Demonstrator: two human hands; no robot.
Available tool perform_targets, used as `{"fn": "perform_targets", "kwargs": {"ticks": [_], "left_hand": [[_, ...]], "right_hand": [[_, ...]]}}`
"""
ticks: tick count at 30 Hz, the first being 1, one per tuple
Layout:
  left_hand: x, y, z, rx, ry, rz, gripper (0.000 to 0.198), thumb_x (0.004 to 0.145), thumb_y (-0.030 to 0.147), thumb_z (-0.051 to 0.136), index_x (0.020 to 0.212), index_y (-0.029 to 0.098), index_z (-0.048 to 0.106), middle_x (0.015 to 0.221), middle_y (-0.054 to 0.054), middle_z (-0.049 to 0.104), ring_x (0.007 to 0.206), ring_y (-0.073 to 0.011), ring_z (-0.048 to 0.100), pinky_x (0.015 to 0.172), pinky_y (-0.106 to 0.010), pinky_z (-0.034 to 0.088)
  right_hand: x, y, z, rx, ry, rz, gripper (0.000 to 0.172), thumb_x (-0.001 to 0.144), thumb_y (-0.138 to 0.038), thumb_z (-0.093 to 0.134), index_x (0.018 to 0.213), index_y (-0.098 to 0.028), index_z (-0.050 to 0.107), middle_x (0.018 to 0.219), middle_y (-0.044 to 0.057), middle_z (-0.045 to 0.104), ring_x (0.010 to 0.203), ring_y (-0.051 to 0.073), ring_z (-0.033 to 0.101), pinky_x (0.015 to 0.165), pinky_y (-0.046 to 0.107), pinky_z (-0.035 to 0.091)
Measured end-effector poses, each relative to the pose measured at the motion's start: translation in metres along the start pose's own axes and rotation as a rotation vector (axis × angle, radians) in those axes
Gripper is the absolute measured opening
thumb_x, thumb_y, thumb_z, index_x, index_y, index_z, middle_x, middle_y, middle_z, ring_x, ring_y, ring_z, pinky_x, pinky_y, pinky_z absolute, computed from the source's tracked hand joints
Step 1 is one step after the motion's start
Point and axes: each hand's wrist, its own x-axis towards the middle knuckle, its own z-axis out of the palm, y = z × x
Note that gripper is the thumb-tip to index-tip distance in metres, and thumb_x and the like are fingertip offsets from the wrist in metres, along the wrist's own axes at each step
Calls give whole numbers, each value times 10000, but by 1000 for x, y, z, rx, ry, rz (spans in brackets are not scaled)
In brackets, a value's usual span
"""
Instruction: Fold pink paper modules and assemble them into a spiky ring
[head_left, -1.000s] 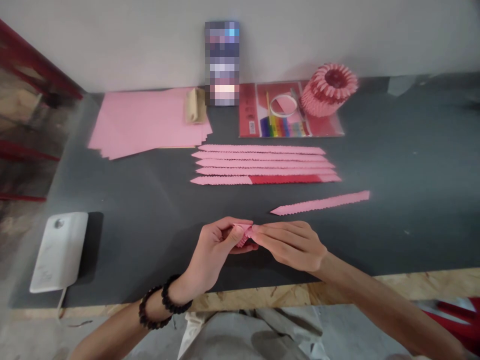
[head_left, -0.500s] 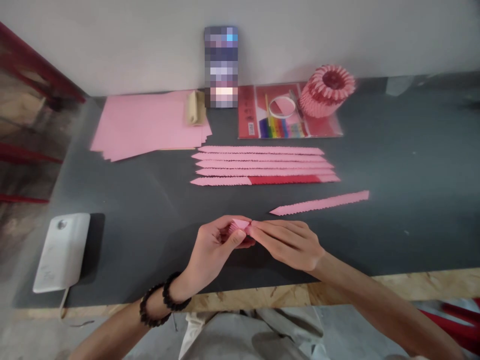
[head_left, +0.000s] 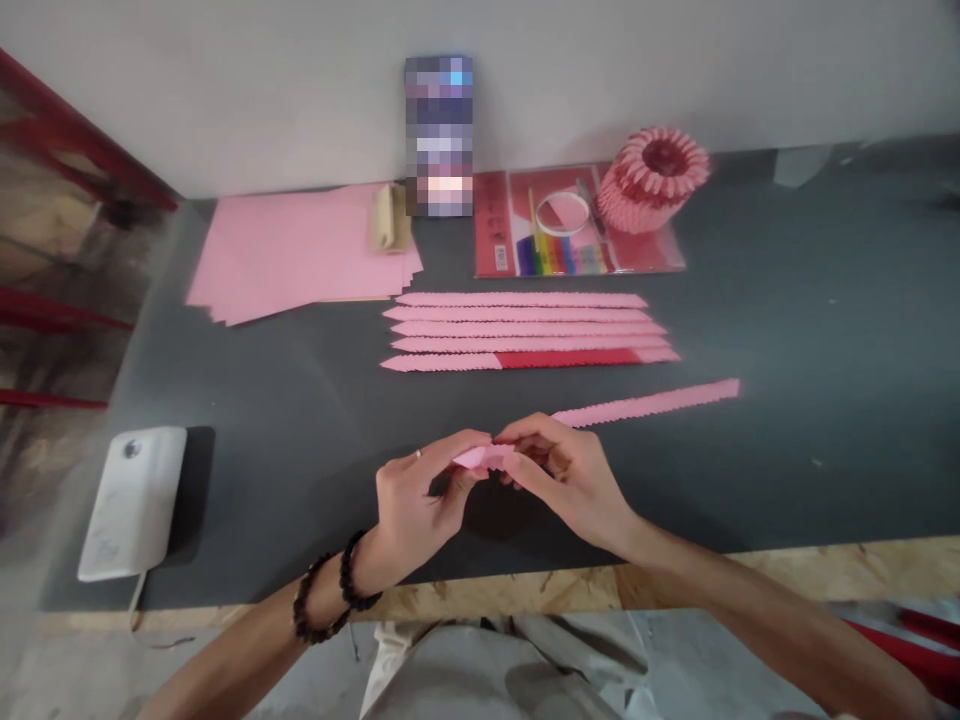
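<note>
Between both hands, just above the table's front half, is a short folded pink paper piece (head_left: 486,457). The fingers of my left hand (head_left: 424,490) pinch its pointed left end. My right hand (head_left: 574,480) grips its other end between thumb and fingers, which partly cover it. Beyond the right hand lies a single pink zigzag-edged paper strip (head_left: 652,402), its left tip close to the knuckles. Farther back, several similar pink strips (head_left: 525,314) lie side by side, the nearest with a red section (head_left: 568,359).
A white power bank (head_left: 133,505) with a cable lies left. Behind are pink paper sheets (head_left: 285,245) with a beige block-like item (head_left: 388,218), a blurred phone (head_left: 439,135) against the wall, a red packet (head_left: 491,225) with a tape roll, and a round pink folded-paper holder (head_left: 652,185).
The folded paper has turned so its point faces left, with more of its side showing. My right hand has rotated and curled its fingers around the right end.
</note>
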Motion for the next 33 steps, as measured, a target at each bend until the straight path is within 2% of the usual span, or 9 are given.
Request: {"fn": "perform_targets", "kwargs": {"ticks": [2,5,13,17,22,26,29,31,33], "left_hand": [[-2,-2,1,34,25,18,207,851,244,763,1023,329,841,1024,-23,832,896,-235,774,878,-300,560],[-4,-3,3,79,52,94,246,838,199,757,1021,336,850,1056,-26,833,975,-259,782,884,-300,566],[0,-8,5,285,58,479,292,894,118,627,1094,254,790,986,-18,844,813,-188,806,716,-235,596],[1,-10,7,320,51,514,258,904,102,612,1086,220,752,983,-26,841,787,-160,799,727,-212,598],[6,-9,4,207,62,398,182,935,143,640,1058,214,755,948,-27,832,751,-148,789,713,-211,604],[17,-8,-7,-160,142,123,156,975,272,661,1072,174,734,1073,-80,798,801,-174,801,761,-256,649],[20,-5,-9,-502,-89,-119,331,947,383,708,1215,190,683,1041,-73,799,728,-180,796,721,-293,675],[18,-3,-6,-655,-209,-227,466,919,379,749,1339,232,613,926,-27,795,730,-186,797,738,-311,682],[15,0,-2,-751,-290,-305,425,924,371,746,1306,234,619,896,-19,789,761,-205,807,755,-313,681]], "right_hand": [[3,1,0,270,-145,214,231,983,-389,661,980,-158,668,743,19,745,580,119,714,498,189,574],[5,5,-1,474,-237,322,276,949,-411,712,906,-142,673,766,39,751,564,100,693,481,167,549],[5,5,1,629,-253,516,310,877,-430,792,819,-144,689,694,11,735,537,86,679,484,155,537],[7,3,1,672,-250,582,331,810,-436,849,788,-152,680,653,2,735,499,89,667,465,159,533],[6,4,-2,699,-226,620,349,794,-439,860,757,-160,655,630,0,729,465,83,647,433,151,503],[6,5,-10,681,-179,609,352,825,-443,831,726,-161,644,625,9,721,462,83,636,404,146,455],[8,2,-14,629,-125,495,284,849,-422,809,802,-161,709,684,23,737,517,90,650,430,160,461],[7,2,-14,552,-68,425,233,861,-393,800,858,-167,743,698,22,735,530,90,639,437,169,454],[6,4,-14,480,12,390,197,873,-363,789,958,-187,765,674,1,719,502,84,611,424,174,433]]}}
